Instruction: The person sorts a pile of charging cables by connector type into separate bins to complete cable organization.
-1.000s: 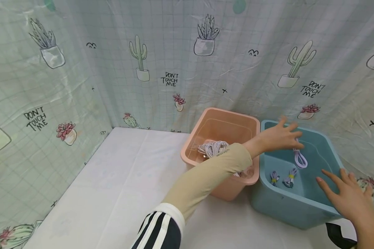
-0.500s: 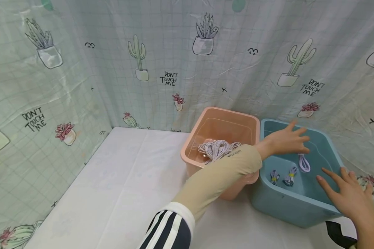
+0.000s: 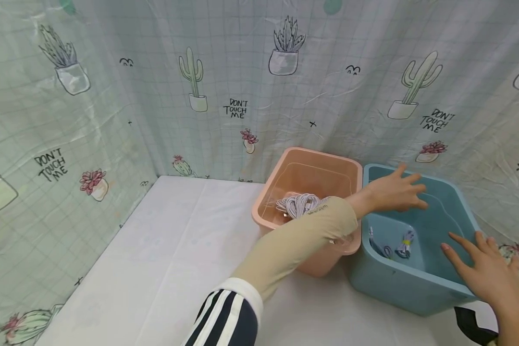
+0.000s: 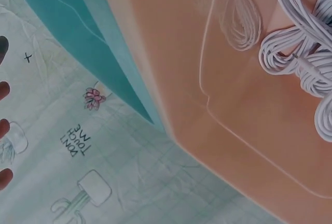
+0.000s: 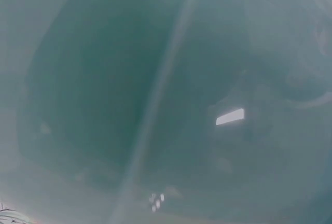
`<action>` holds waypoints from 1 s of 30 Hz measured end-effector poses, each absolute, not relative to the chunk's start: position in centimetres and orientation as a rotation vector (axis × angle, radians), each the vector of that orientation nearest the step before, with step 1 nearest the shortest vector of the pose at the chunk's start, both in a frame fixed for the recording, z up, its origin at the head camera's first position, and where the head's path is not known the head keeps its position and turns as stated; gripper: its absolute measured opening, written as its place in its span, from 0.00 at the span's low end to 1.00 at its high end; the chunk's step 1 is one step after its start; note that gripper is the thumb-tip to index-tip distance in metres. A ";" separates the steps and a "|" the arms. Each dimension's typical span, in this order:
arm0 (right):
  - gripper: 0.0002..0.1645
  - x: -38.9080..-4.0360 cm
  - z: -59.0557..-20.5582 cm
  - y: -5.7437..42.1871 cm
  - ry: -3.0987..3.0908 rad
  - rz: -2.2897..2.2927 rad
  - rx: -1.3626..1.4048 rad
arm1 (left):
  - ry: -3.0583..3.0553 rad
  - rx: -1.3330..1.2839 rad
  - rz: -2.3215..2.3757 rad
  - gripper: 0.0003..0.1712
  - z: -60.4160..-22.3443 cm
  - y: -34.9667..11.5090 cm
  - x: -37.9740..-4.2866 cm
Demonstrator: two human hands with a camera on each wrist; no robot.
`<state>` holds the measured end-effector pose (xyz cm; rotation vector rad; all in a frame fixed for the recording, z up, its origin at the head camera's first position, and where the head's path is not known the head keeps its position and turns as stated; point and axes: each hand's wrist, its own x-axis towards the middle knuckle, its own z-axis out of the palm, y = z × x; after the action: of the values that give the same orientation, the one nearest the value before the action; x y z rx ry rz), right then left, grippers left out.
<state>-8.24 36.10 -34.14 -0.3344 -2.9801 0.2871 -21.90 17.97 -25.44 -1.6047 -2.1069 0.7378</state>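
My left hand (image 3: 395,192) reaches across the orange bin (image 3: 270,226) and hovers over the far left part of the blue bin (image 3: 415,293), fingers spread. Its separated fingertips (image 4: 4,90) show at the left edge of the left wrist view, with nothing seen between them. On the blue bin's floor lie a tied cable bundle (image 3: 405,243) and, left of it, a grey cable (image 3: 378,246) with a light plug end. My right hand (image 3: 486,269) rests at the blue bin's right rim, fingers spread. The right wrist view is filled by a blurred teal surface (image 5: 104,94).
Several coiled white cables (image 3: 299,204) lie in the orange bin, partly behind my left sleeve (image 3: 294,240). Both bins stand side by side on a white table (image 3: 155,269), against a cactus-print sheet (image 3: 242,67).
The white cable bundle below my left hand is no longer visible there. Left on the blue bin's floor, a longer cable shape with a light plug shows. My right hand stays at the rim.
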 end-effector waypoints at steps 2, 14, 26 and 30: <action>0.45 -8.3 -34.2 36.2 -2.982 0.282 -0.332 | -2.120 -1.601 0.730 0.23 -25.1 17.5 -21.8; 0.46 -8.4 -35.1 36.9 -2.979 0.273 -0.344 | -2.099 -1.575 0.599 0.19 -24.2 12.1 -21.9; 0.45 -8.4 -35.0 36.5 -2.990 0.267 -0.345 | -2.088 -1.544 0.528 0.15 -24.5 5.5 -20.9; 0.46 -8.4 -35.1 36.6 -2.978 0.268 -0.350 | -2.098 -1.519 0.487 0.15 -24.5 3.6 -20.7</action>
<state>-8.44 36.61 -35.09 -0.3501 -2.9775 0.2677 -20.68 3.60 -24.50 -1.5191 -2.0982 0.4867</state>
